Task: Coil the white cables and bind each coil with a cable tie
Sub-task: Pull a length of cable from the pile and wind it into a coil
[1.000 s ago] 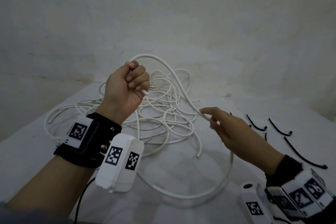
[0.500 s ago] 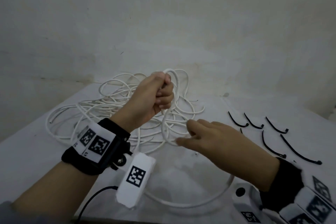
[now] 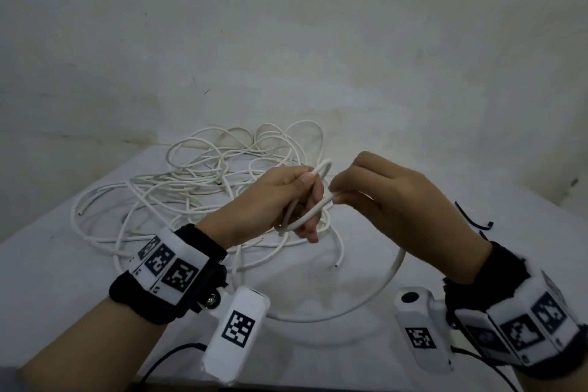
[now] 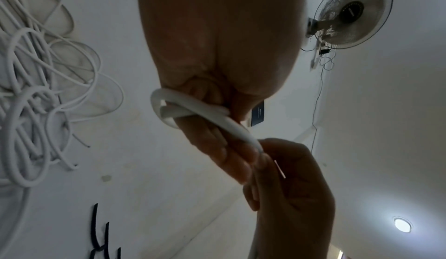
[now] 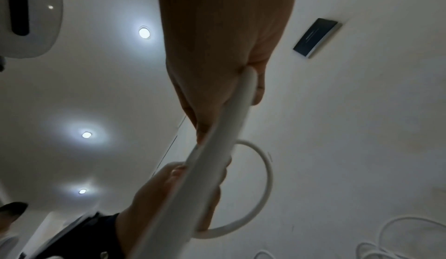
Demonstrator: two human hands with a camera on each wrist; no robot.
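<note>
— Looking at the middle of the head view: what is the left hand (image 3: pixel 270 200) doing?

— It is gripping a small loop of white cable (image 3: pixel 305 219), fingers curled round it. The right hand (image 3: pixel 391 200), at 3 o'clock from it and touching it, is pinching the same cable where it is leaving the loop.

— And the remainder of that cable?

— It is sagging in a wide arc under the right wrist, down toward 6 o'clock, over the white table (image 3: pixel 57 280).

— Anything else?

— A tangle of loose white cables (image 3: pixel 197 188) is lying at 10 o'clock from the hands. Black cable ties (image 3: pixel 471 216) are showing at 3 o'clock, partly hidden by the right hand.
</note>
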